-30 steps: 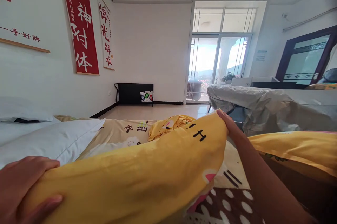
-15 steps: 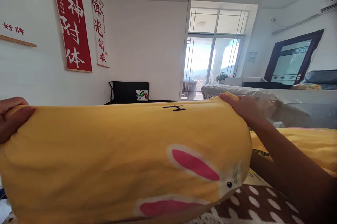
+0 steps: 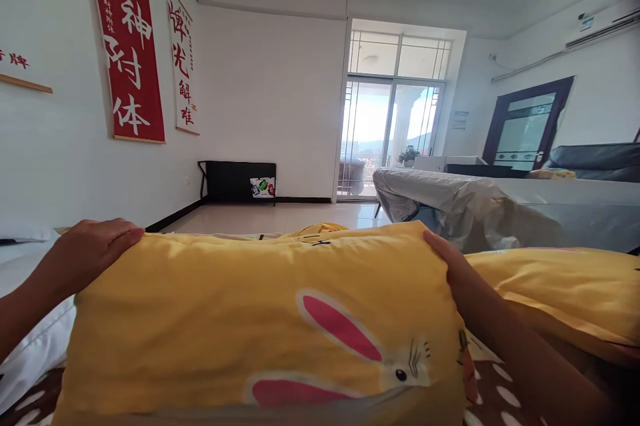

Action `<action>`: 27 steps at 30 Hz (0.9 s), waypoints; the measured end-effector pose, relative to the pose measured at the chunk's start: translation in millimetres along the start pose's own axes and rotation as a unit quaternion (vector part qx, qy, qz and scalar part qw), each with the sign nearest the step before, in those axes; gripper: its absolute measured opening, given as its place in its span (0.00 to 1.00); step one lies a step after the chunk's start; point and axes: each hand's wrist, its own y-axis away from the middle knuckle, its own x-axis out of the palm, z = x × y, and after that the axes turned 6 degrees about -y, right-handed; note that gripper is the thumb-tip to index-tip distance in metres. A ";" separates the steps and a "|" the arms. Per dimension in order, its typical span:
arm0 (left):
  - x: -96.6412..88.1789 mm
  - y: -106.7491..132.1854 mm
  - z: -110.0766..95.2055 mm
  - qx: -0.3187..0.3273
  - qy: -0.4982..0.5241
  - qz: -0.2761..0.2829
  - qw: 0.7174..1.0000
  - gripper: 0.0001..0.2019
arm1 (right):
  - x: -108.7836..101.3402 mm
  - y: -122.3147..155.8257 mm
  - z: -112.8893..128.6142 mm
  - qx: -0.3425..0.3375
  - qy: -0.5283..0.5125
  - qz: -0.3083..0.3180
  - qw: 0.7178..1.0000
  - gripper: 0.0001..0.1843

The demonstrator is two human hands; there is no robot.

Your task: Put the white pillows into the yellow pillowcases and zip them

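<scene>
Pillow (image 3: 200, 326), yellow, rabbit-printed: clamped near upper corners by left hand (image 3: 97, 247) and right hand (image 3: 447, 259), spanning between and below; gripped closer together than half a second ago, stretching seemingly eased.

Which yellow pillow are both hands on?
The middle pillow, rabbit ears showing, left hand and right hand at its corners; the other yellow pillow lies beyond the right forearm.

The left hand (image 3: 93, 251) and right hand (image 3: 450, 263) hold a yellow pillow (image 3: 215, 319) by its upper corners.
</scene>
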 end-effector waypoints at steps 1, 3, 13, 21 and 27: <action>-3.9 12.0 -10.5 0.027 0.003 -0.059 0.998 0.20 | -7.5 4.3 -11.1 0.016 -0.036 0.019 0.999 0.24; -14.3 40.5 -45.4 0.104 0.040 -0.175 0.978 0.25 | -19.2 15.5 -35.5 0.044 -0.073 0.041 0.996 0.27; 21.6 45.3 -145.6 0.361 0.044 -0.158 0.918 0.14 | 2.0 62.2 -64.0 0.065 0.006 0.013 0.998 0.28; 39.8 54.5 -155.5 0.363 0.080 -0.170 0.912 0.10 | 70.8 80.9 -44.7 -0.450 0.379 -0.085 0.804 0.25; 15.8 72.9 -164.5 0.373 0.085 -0.147 0.912 0.14 | 136.3 123.6 -38.6 -0.538 0.491 0.039 0.684 0.25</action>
